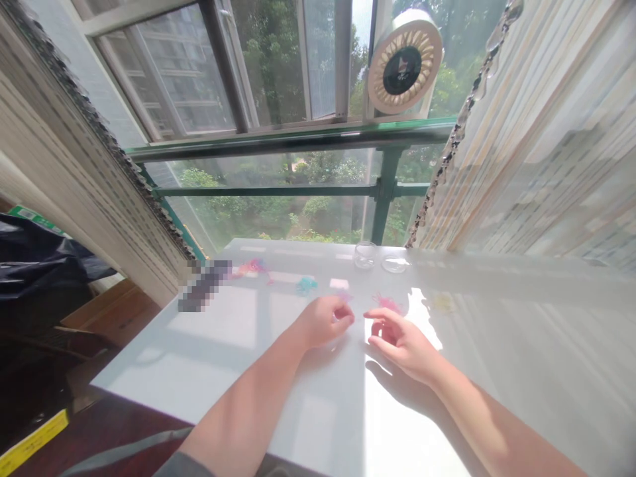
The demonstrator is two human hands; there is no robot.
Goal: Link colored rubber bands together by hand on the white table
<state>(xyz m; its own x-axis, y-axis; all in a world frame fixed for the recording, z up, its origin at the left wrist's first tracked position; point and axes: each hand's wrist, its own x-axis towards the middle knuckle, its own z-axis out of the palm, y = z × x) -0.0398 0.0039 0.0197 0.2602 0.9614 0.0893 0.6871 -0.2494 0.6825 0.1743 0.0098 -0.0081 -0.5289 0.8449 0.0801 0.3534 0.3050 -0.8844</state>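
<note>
My left hand [325, 322] is just above the white table, its fingers curled and the thumb tip close to the index finger. Whatever may be pinched there is too small to make out. To its right, my right hand [401, 341] hovers with thumb and index finger apart, and nothing shows between them. A loose pink pile [388, 303] of thin strands or bands lies just beyond the right hand. Beyond the left hand are a faint purple pile [342, 294], partly hidden, and a teal pile [307, 285].
On the white table [223, 358] are a multicoloured pile [252, 267], a pale yellow pile [444, 303], a small pale rectangle [339, 283], a clear round container [365, 256] and a shallow clear dish or lid [395, 264]. A round fan [403, 69] hangs before the window.
</note>
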